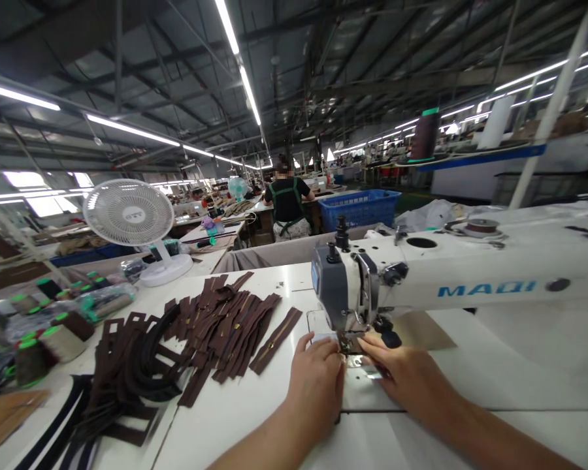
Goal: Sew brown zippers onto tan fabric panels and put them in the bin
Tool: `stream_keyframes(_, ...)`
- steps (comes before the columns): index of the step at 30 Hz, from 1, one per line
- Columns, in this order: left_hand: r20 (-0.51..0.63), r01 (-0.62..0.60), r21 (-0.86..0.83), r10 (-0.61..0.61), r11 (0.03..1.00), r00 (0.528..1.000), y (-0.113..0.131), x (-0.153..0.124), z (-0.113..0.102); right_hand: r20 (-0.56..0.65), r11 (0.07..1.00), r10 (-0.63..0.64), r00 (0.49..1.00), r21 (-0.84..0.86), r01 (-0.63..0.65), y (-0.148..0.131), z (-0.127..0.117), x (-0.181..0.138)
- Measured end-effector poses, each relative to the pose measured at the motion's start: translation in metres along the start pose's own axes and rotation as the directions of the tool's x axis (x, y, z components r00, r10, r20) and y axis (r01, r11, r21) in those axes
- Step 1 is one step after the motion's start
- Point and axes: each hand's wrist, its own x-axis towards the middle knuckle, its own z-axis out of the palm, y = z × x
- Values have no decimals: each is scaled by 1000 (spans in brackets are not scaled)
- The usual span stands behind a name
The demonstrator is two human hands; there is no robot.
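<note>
A white sewing machine [470, 274] stands on the white table [255, 418]. Both my hands rest on the table at its needle area [345, 339]. My left hand [316, 385] lies flat just left of the presser foot, fingers pointing at it. My right hand [409, 378] comes in from the right, fingertips at the foot, pressing on something small that I cannot make out. A fan of brown zipper strips [235, 323] lies to the left of my left hand.
Brown frame-shaped pieces and dark straps [127, 372] are piled at the left. Thread cones [53, 339] stand at the far left, a white desk fan [130, 215] behind them. A person [288, 202] sits at a far table beside a blue basket [357, 207].
</note>
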Motion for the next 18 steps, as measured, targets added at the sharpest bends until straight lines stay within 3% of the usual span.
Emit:
stream_keyframes(2, 6, 26, -13, -26, 1000, 1000, 5, -4, -3, 31, 1000, -10, 999, 21, 9, -12, -7, -18)
stream_keyframes(6, 80, 40, 28, -42, 999, 996, 11, -8, -4, 38, 979, -148, 988, 149, 141, -31, -20, -53)
stream_keyframes(8, 117, 29, 64, -37, 998, 992, 11, -8, -2, 13, 982, -115, 993, 152, 112, -28, -26, -54)
stream_keyframes(12, 101, 18, 129, -31, 991, 994, 13, -9, 4, 21, 992, 84, 996, 88, -85, -5, -37, -20)
stream_keyframes(15, 42, -8, 198, 0, 980, 999, 14, -11, 7, 156, 988, 26, 987, 147, -50, 11, -40, 11)
stream_keyframes(18, 55, -26, 185, 16, 982, 998, 14, -11, 9, 180, 984, -30, 983, 181, -3, 18, -35, 27)
